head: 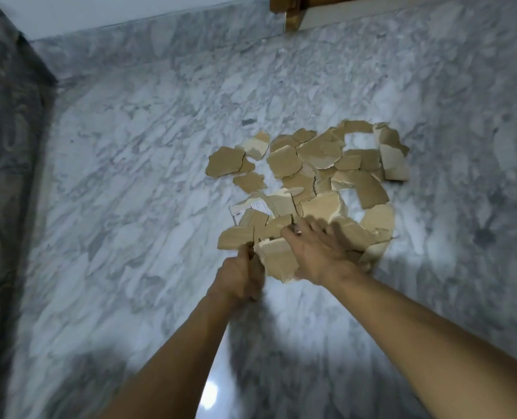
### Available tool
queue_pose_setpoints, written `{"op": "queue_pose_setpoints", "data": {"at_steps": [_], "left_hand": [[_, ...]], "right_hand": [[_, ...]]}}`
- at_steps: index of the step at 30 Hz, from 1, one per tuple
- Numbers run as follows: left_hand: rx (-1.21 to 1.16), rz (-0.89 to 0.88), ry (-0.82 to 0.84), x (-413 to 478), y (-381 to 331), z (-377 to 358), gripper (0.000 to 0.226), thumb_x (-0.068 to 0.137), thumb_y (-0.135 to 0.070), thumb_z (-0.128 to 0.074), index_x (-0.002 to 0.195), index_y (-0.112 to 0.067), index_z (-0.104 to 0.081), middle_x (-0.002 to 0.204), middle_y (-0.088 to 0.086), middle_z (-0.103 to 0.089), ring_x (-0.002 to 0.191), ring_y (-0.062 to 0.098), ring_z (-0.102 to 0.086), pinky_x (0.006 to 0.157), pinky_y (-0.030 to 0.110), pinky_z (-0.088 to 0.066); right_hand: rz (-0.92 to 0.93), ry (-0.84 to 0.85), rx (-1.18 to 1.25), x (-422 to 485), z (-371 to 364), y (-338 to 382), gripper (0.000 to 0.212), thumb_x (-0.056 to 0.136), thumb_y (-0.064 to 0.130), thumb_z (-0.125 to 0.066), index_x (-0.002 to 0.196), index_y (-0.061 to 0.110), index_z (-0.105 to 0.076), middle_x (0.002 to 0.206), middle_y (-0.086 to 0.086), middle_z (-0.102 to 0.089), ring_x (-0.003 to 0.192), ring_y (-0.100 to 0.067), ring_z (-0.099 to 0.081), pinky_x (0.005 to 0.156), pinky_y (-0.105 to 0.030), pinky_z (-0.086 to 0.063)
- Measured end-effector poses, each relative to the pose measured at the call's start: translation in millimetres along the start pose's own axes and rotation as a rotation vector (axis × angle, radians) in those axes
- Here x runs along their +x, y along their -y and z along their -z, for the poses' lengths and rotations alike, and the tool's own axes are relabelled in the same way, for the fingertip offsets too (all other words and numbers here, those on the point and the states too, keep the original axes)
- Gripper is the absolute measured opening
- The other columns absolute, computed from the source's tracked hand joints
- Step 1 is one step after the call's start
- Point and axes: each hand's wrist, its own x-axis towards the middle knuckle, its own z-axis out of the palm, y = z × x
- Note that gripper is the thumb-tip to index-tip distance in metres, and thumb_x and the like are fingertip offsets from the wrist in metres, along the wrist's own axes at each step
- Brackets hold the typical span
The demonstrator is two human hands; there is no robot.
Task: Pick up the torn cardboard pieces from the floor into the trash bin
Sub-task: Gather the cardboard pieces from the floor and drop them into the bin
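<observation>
Several torn brown cardboard pieces (308, 164) lie scattered in a loose patch on the grey marble floor (130, 176). My left hand (242, 276) is at the near edge of the patch, its fingers curled round a cardboard piece (277, 260) that stands tilted up off the floor. My right hand (317, 252) lies flat with spread fingers on the pieces just right of it, pressing against the same tilted piece. The picture is blurred by motion. No trash bin is in view.
A dark grey patterned fabric (6, 176) runs along the left edge. A wooden furniture leg (293, 13) stands at the top by the white wall. Bare marble floor surrounds the patch on all sides.
</observation>
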Motion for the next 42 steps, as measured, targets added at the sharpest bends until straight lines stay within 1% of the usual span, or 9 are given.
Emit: {"op": "queue_pose_setpoints", "data": {"at_steps": [3, 7, 11, 18, 23, 27, 30, 33, 42], "left_hand": [[0.051, 0.022, 0.029, -0.3, 9.2, 9.4, 0.009, 0.083, -0.030, -0.063, 0.088, -0.023, -0.061, 0.085, 0.007, -0.070, 0.078, 0.024, -0.067, 0.070, 0.036, -0.058], [0.241, 0.047, 0.138, 2.2, 23.1, 59.2, 0.030, 0.081, -0.037, -0.071, 0.057, -0.025, -0.058, 0.068, -0.001, -0.060, 0.068, 0.016, -0.057, 0.053, 0.025, -0.037], [0.308, 0.045, 0.106, 17.1, 16.6, 102.2, 0.023, 0.082, -0.039, -0.071, 0.075, -0.018, -0.073, 0.080, 0.007, -0.069, 0.070, 0.017, -0.056, 0.060, 0.028, -0.042], [0.412, 0.049, 0.295, 32.0, -35.7, 107.3, 0.032, 0.078, -0.042, -0.077, 0.066, -0.022, -0.056, 0.069, -0.004, -0.053, 0.062, 0.010, -0.049, 0.053, 0.023, -0.038], [0.111, -0.095, 0.282, 28.4, -53.5, 95.8, 0.024, 0.068, -0.037, -0.088, 0.075, -0.027, -0.068, 0.081, -0.013, -0.066, 0.078, 0.002, -0.060, 0.062, 0.014, -0.044], [0.391, -0.262, 0.277, 41.6, -70.2, 50.3, 0.057, 0.053, -0.057, -0.089, 0.098, -0.028, -0.069, 0.125, -0.003, -0.058, 0.120, 0.023, -0.051, 0.098, 0.041, -0.049], [0.672, -0.385, 0.172, 49.9, -76.6, 11.5, 0.048, 0.062, -0.055, -0.085, 0.102, -0.032, -0.069, 0.150, 0.000, -0.031, 0.137, 0.031, -0.029, 0.103, 0.051, -0.045], [0.730, -0.389, 0.085, 54.8, -76.0, -4.1, 0.049, 0.062, -0.049, -0.086, 0.103, -0.028, -0.070, 0.151, 0.002, -0.023, 0.133, 0.033, -0.032, 0.103, 0.044, -0.046], [0.705, -0.270, -0.024, 42.9, -70.6, -1.5, 0.104, 0.064, -0.051, -0.084, 0.145, -0.024, -0.024, 0.147, 0.008, -0.026, 0.130, 0.033, -0.033, 0.104, 0.048, -0.042]], "right_hand": [[0.011, -0.039, 0.075, -10.9, -8.8, -1.4, 0.076, 0.076, 0.031, -0.081, 0.137, 0.033, -0.036, 0.135, -0.006, -0.043, 0.129, -0.032, -0.035, 0.102, -0.048, -0.026], [-0.012, -0.038, 0.230, -21.0, -16.6, -9.0, 0.067, 0.081, 0.033, -0.078, 0.133, 0.028, -0.036, 0.128, -0.004, -0.048, 0.123, -0.030, -0.045, 0.095, -0.045, -0.036], [-0.062, 0.129, 0.540, -24.0, -11.7, -23.0, 0.054, 0.080, 0.032, -0.080, 0.123, 0.022, -0.050, 0.115, -0.007, -0.055, 0.102, -0.028, -0.054, 0.076, -0.036, -0.050], [-0.190, 0.274, 0.794, -33.0, 10.5, -82.5, 0.040, 0.070, 0.033, -0.090, 0.101, 0.021, -0.066, 0.098, 0.001, -0.066, 0.090, -0.019, -0.065, 0.058, -0.022, -0.044], [-0.353, 0.244, 0.873, -28.1, 6.3, -103.7, 0.051, 0.068, 0.033, -0.091, 0.112, 0.019, -0.068, 0.105, -0.001, -0.070, 0.102, -0.023, -0.066, 0.086, -0.038, -0.057], [-0.368, 0.348, 0.723, -23.6, 10.2, -109.8, 0.049, 0.067, 0.033, -0.091, 0.105, 0.016, -0.066, 0.098, -0.002, -0.068, 0.093, -0.022, -0.068, 0.073, -0.029, -0.055], [-0.363, 0.446, 0.633, -24.6, 19.0, -119.1, 0.060, 0.065, 0.035, -0.092, 0.113, 0.015, -0.062, 0.101, -0.005, -0.070, 0.088, -0.028, -0.073, 0.079, -0.037, -0.061], [-0.379, 0.435, 0.633, -26.8, 19.5, -127.1, 0.070, 0.065, 0.036, -0.092, 0.123, 0.013, -0.060, 0.108, -0.004, -0.068, 0.096, -0.025, -0.069, 0.088, -0.040, -0.059], [-0.392, 0.350, 0.701, -35.1, 4.0, -121.6, 0.081, 0.069, 0.032, -0.091, 0.138, 0.012, -0.053, 0.115, -0.005, -0.062, 0.098, -0.024, -0.066, 0.068, -0.035, -0.062]]}}
